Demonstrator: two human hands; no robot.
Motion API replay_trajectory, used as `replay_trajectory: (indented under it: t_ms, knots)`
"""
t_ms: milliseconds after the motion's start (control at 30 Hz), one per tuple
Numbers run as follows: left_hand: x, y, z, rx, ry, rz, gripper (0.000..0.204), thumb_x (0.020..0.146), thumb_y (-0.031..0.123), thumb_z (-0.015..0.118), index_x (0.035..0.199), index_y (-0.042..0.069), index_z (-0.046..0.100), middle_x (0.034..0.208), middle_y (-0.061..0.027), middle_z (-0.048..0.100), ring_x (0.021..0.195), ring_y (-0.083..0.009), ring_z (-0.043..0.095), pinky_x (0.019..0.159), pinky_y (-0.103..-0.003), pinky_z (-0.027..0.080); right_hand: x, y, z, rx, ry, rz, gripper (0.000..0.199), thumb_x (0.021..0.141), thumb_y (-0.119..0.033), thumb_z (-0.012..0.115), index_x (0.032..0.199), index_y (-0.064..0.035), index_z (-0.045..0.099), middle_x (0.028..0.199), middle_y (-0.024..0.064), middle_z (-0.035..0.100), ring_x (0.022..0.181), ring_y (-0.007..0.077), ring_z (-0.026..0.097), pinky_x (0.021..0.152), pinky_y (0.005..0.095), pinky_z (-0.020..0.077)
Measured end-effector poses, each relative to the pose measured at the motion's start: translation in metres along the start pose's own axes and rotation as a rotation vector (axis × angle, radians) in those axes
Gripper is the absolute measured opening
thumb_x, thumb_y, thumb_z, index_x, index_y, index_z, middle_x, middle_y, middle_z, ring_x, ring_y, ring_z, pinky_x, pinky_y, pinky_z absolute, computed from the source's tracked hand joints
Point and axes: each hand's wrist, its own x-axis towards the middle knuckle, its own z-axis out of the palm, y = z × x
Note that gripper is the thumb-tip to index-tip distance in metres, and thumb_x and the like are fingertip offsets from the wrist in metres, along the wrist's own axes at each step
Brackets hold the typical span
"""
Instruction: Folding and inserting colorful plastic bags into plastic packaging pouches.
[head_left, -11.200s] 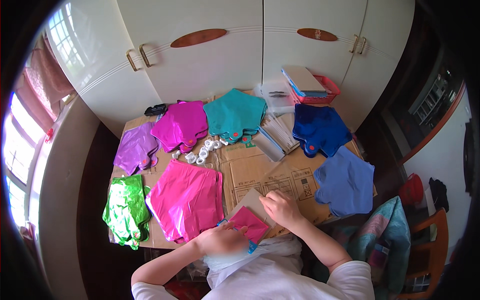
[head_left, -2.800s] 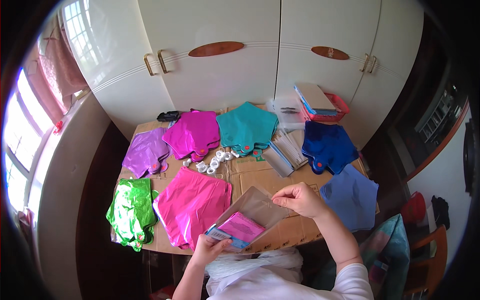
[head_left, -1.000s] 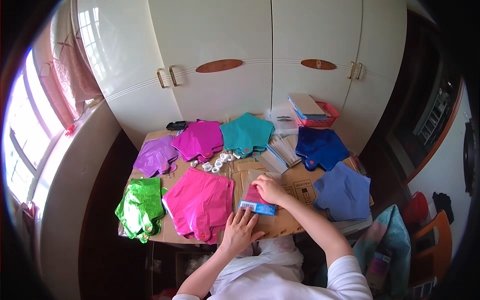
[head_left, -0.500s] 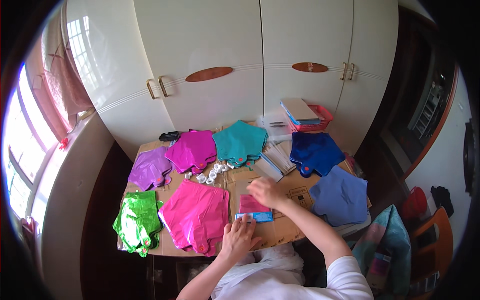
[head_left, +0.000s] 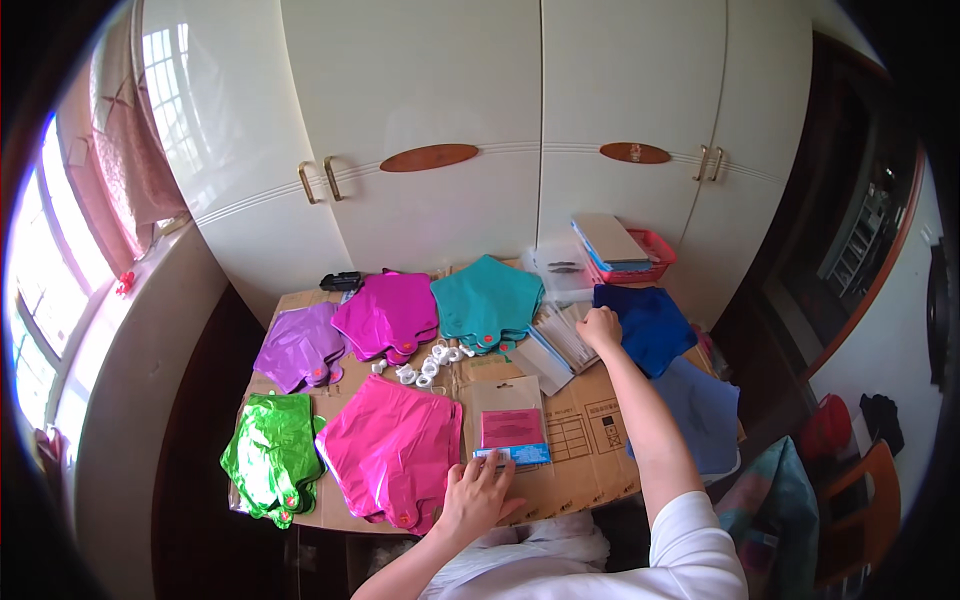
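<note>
A clear pouch [head_left: 486, 397] lies flat near the middle of the cardboard-covered surface [head_left: 570, 492], and its packing looks well advanced: a pink folded piece [head_left: 510, 428] sits inside as a neat rectangle, above a printed blue strip [head_left: 532, 455] at the lower end. Whether the pouch is sealed cannot be told. The left hand [head_left: 480, 497] rests on its lower edge, fingers a little spread and pressing rather than gripping. The right hand [head_left: 600, 328] is well apart from it, fingers bent at the edge of a bundle of pale thin cards [head_left: 562, 338]—whether it has pinched one is too small to tell. Much appears left unpacked: stacks of glossy, thin foil shapes lie flat with blunt points and small rounded tabs, in crinkled green [head_left: 270, 445], bright pink [head_left: 390, 450], lilac [head_left: 298, 347], magenta [head_left: 385, 312], teal [head_left: 487, 298], dark blue [head_left: 645, 328] and a duller grey-blue [head_left: 695, 412]. The green catches the hardest glints, while the grey-blue looks nearly matte. Loose white rings [head_left: 435, 362], apparently smooth plastic, lie scattered between the bright pink and teal stacks—and behind the cards stands a red basket [head_left: 657, 258] with stiff board sheets [head_left: 610, 243] resting across it.
</note>
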Motion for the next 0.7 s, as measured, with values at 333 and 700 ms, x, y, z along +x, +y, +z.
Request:
replay_trajectory:
  t_ms: [333, 700]
  knots:
    - [0.017, -0.032, -0.048, -0.138, 0.195, -0.146, 0.056, 0.079, 0.028, 0.069, 0.128, 0.007, 0.05, 0.13, -0.014, 0.05, 0.114, -0.0319, 0.05, 0.089, -0.045, 0.041, -0.083, -0.071, -0.097, 0.41, 0.078, -0.596, 0.007, 0.076, -0.011, 0.066, 0.076, -0.0061, 0.062, 0.083, 0.0088, 0.058, 0.073, 0.0258, 0.061, 0.064, 0.035, 0.0497]
    - [-0.018, -0.044, -0.05, -0.134, 0.044, -0.125, 0.044, 0.079, 0.012, 0.066, 0.121, 0.003, 0.058, 0.055, 0.0003, 0.049, 0.046, -0.013, 0.053, 0.045, -0.029, 0.042, -0.182, -0.09, -0.081, 0.728, -0.503, -0.874, 0.041, 0.076, -0.029, 0.075, 0.102, -0.003, 0.057, 0.109, 0.0104, 0.056, 0.096, 0.0258, 0.06, 0.082, 0.0357, 0.0502]
